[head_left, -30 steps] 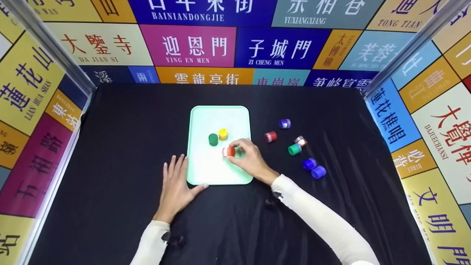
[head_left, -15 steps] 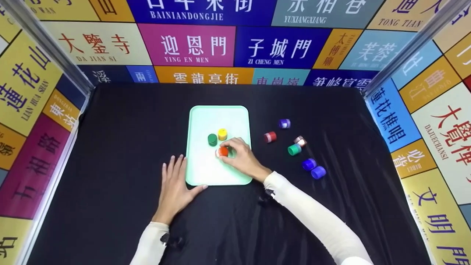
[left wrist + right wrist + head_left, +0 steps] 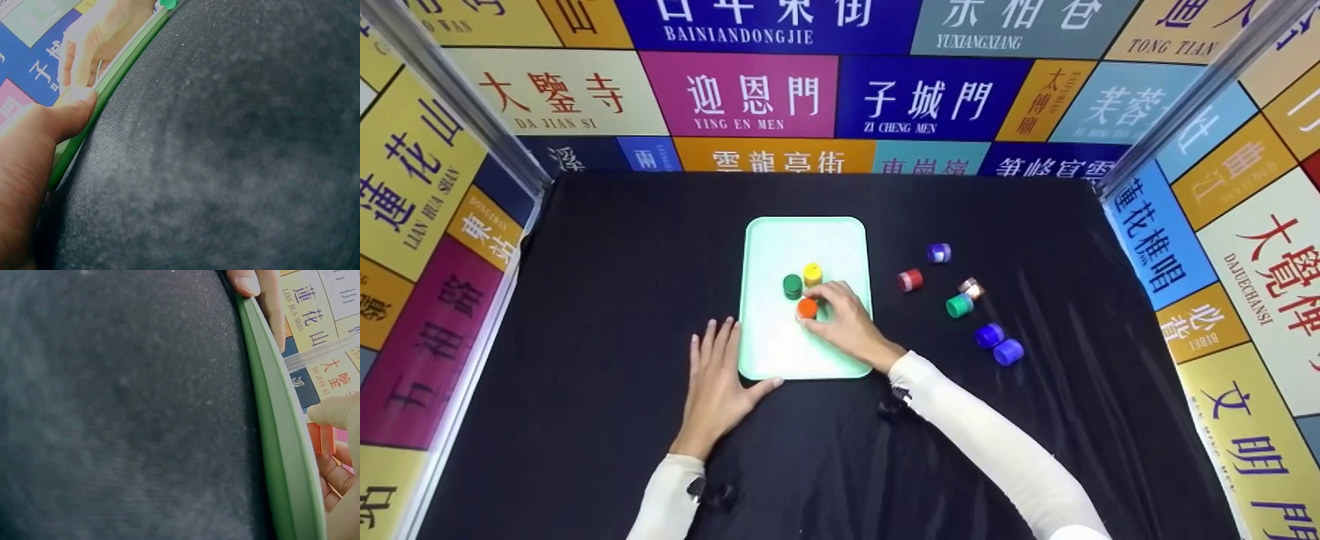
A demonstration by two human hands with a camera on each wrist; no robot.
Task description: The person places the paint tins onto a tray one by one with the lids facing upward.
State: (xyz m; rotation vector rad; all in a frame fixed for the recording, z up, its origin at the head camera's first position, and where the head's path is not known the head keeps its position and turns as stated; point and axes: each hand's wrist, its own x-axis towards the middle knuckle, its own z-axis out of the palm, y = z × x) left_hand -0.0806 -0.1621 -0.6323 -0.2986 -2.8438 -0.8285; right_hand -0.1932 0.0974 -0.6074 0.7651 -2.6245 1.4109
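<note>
My right hand (image 3: 844,319) pinches a small orange-lidded paint jar (image 3: 807,308) between thumb and fingers over the pale green tray (image 3: 769,352). The jar's orange side (image 3: 322,439) shows in the right wrist view, where the tray rim hides its lower part. Just beyond it on the tray stand a dark green paint jar (image 3: 793,286) and a yellow paint jar (image 3: 813,274). My left hand (image 3: 718,386) lies at the tray's near left corner with its fingers straight. Its thumb (image 3: 76,115) touches the tray's rim in the left wrist view.
Right of the tray, several paint jars lie on the black cloth: a purple jar (image 3: 938,253), a red jar (image 3: 910,280), a brown jar (image 3: 971,288), a green jar (image 3: 959,305) and two blue ones (image 3: 1009,352). Printed panels (image 3: 765,94) wall the table's back and sides.
My right hand has moved left with the orange-lidded jar, which has turned from lying sideways to lid up, close to the green and yellow jars. My left hand stays at the tray corner.
</note>
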